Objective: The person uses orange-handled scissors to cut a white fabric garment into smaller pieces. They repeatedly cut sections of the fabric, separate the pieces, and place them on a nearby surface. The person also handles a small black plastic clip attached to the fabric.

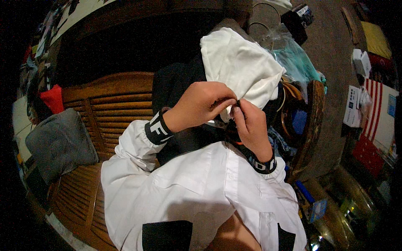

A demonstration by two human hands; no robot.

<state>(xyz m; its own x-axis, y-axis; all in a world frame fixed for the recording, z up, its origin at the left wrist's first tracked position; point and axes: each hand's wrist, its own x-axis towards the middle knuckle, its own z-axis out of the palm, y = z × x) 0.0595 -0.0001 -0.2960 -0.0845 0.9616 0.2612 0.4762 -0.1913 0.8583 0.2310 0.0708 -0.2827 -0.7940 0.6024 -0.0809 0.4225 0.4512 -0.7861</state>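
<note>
A white cloth, perhaps a garment, lies bunched over my dark-clothed lap. At its near end my left hand is closed, thumb and fingers pinching a small gathered bit of the fabric. Close against it, my right hand also pinches there, thumb tip beside the left fingertips. A tiny dark spot shows between the fingertips; I cannot make out what it is. Both sleeves are white with black lettered cuffs.
I sit on a slatted wooden bench with a grey cushion at left. A wooden armrest stands at right, near a clear and teal plastic bag. White boxes lie farther right.
</note>
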